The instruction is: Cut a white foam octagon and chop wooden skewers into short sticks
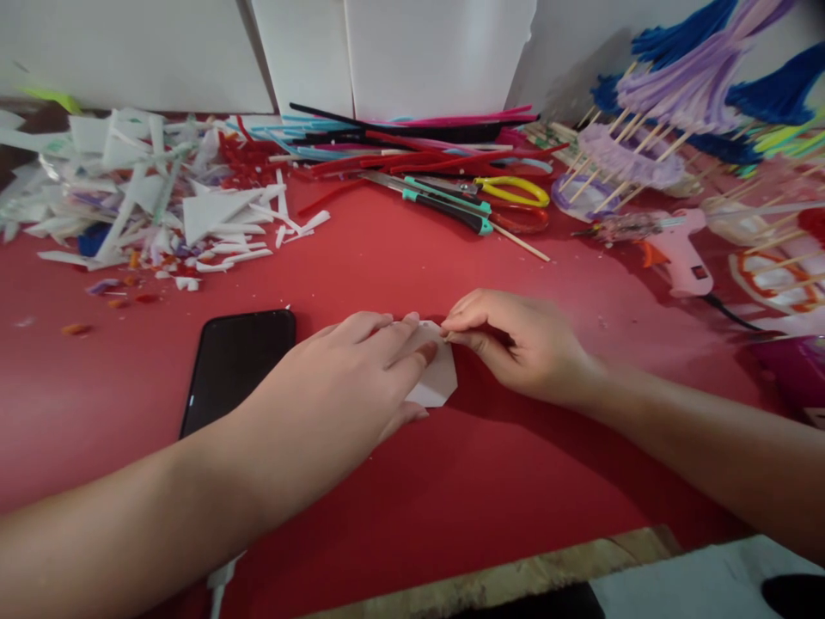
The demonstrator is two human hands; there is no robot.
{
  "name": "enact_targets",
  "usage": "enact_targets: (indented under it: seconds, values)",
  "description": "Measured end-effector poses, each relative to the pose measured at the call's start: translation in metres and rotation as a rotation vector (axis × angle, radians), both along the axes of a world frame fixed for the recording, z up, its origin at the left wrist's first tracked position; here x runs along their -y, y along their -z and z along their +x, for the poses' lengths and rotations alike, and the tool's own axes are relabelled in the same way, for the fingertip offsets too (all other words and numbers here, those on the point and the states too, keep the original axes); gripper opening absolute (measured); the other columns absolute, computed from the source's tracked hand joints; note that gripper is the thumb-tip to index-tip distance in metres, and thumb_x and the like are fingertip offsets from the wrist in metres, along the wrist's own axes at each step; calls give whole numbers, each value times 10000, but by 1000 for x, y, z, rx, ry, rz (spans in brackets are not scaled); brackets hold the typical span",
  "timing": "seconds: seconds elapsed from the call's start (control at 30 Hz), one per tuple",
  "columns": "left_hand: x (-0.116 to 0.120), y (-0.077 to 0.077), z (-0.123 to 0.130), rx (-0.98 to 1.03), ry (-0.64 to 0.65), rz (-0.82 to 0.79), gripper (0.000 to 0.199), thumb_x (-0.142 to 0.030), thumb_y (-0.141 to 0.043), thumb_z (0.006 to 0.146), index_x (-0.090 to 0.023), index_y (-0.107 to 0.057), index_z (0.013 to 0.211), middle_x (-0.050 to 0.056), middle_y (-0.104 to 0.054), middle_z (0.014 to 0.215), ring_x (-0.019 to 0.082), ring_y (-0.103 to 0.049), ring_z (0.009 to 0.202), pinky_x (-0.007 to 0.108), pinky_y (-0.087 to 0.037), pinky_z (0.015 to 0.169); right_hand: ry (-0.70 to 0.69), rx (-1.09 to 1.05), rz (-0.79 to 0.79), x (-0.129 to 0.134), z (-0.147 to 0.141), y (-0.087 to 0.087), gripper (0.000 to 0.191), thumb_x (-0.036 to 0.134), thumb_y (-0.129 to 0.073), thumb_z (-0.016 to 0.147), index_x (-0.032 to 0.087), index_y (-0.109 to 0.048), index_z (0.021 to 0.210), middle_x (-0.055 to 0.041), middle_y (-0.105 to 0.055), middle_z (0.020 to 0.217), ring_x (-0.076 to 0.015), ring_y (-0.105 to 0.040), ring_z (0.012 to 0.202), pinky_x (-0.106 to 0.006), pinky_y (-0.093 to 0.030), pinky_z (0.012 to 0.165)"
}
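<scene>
A small white piece with angled corners (439,383) lies on the red table (387,507). My left hand (354,370) rests over its left part, fingers apart and pressing it to the table. At its upper right edge, my right hand (522,344) pinches with thumb and index finger; a tiny light bit shows at the fingertips, too small to name. Left of my left hand lies a black phone (235,365), partly covered by my forearm.
White scraps (148,189) pile up at the back left. Pipe cleaners (412,150), a teal cutter (448,206) and yellow-handled scissors (516,191) lie at the back. A pink glue gun (687,249) and stick-built crafts (632,159) stand at the right.
</scene>
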State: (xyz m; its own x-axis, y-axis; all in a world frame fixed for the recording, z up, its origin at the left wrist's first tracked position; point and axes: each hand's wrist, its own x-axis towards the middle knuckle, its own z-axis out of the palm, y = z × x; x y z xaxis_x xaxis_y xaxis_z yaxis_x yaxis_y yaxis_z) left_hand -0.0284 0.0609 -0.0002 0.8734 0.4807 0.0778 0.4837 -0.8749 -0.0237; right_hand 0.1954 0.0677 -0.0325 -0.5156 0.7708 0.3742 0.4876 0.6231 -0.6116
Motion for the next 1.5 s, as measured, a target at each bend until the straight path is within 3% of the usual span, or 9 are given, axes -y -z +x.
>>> enact_targets:
  seconds: [0.23,0.33,0.43,0.53,0.7,0.97,1.17,1.5]
  values:
    - [0,-1,0,-50,44,53,397,-289,-571,912,-131,-556,1276,94,-602,1303,276,-571,1106,426,-481,917,-25,-118,-60,0,5,-1,137,142,-544,895,237,-614,965,-27,-695,921,-155,-661,861,-311,-546,759]
    - [0,-3,-1,-82,96,89,357,-234,-515,932,-140,-553,1274,92,-609,1280,290,-568,1096,441,-496,873,106,-286,-13,5,7,-4,133,157,-569,887,249,-614,971,-32,-694,929,-171,-673,875,-330,-572,776]
    - [1,-4,0,-51,-11,57,407,-298,-518,931,-144,-529,1307,94,-621,1255,283,-602,1010,438,-521,821,229,-333,-8,11,6,-7,169,171,-581,889,252,-611,1035,-24,-705,895,-157,-694,815,-283,-591,718]
    - [4,-4,2,-48,-154,-3,467,-366,-571,895,-173,-532,1318,84,-628,1252,298,-613,987,458,-537,789,247,-262,-26,12,6,-7,197,185,-600,884,250,-620,1069,-14,-724,916,-145,-701,812,-251,-588,707]
    - [6,-5,5,-49,-170,0,458,-366,-563,888,-165,-559,1299,105,-610,1282,319,-616,989,461,-553,743,131,-168,29,8,8,-4,160,137,-627,853,244,-654,968,-6,-727,946,-142,-687,866,-274,-568,782]
    - [5,-3,4,-43,-156,-8,409,-320,-468,931,-163,-549,1300,125,-620,1247,329,-610,1002,474,-554,741,-106,-76,135,7,13,-10,218,70,-594,853,231,-655,986,-31,-740,916,-132,-700,840,-255,-572,720]
    - [5,-1,4,-18,-153,-1,396,-312,-422,952,-163,-548,1296,109,-631,1217,326,-612,994,480,-562,734,-149,-91,114,6,10,-7,198,67,-602,854,213,-652,979,-47,-736,908,-124,-693,855,-240,-567,735]
    - [6,-2,4,-49,-170,-24,433,-346,-528,911,-172,-536,1308,106,-616,1250,332,-597,1029,489,-552,786,-161,-96,113,5,11,-6,211,37,-591,851,187,-650,987,-66,-727,909,-115,-683,861,-226,-556,749]
